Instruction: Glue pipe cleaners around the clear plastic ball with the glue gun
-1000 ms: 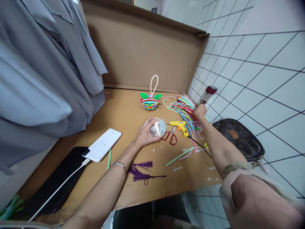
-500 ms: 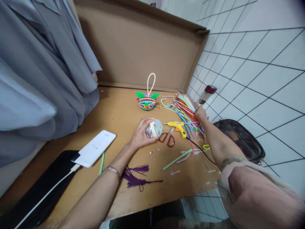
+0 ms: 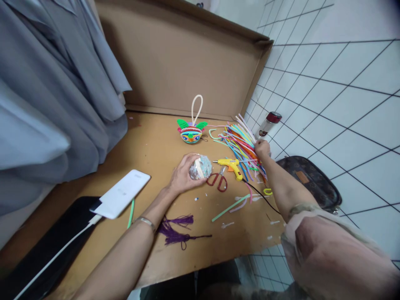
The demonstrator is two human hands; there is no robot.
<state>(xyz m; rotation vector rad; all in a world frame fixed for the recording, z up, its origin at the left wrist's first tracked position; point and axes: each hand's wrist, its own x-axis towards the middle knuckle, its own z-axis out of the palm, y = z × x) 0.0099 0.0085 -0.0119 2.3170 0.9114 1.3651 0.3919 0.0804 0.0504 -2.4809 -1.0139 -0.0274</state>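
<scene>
My left hand (image 3: 183, 175) is wrapped round a speckled, pale blue-grey ball (image 3: 204, 166) with a cream strip across it, just above the table. At the right edge of the table my right hand (image 3: 261, 148) is closed on the side of a bundle of multicoloured pipe cleaners (image 3: 239, 143); the fingertips are hidden. Between the hands lie a yellow glue gun (image 3: 229, 162) and red-handled scissors (image 3: 221, 182). Behind the ball stands a finished-looking colourful lion-head ornament (image 3: 191, 135) with green ears and a white loop.
Purple tassels (image 3: 175, 237) and a green pipe cleaner (image 3: 229, 208) lie near the front. At left are a white power bank (image 3: 125, 193) with a cable and a black pad (image 3: 75, 233). A jar (image 3: 268, 125) and a brown bag (image 3: 312, 183) stand at right. Cardboard (image 3: 187, 58) rises behind.
Pale pipe cleaners at the top of the bundle have shifted and spread under my right hand. My left hand keeps its hold on the ball. The view has moved slightly.
</scene>
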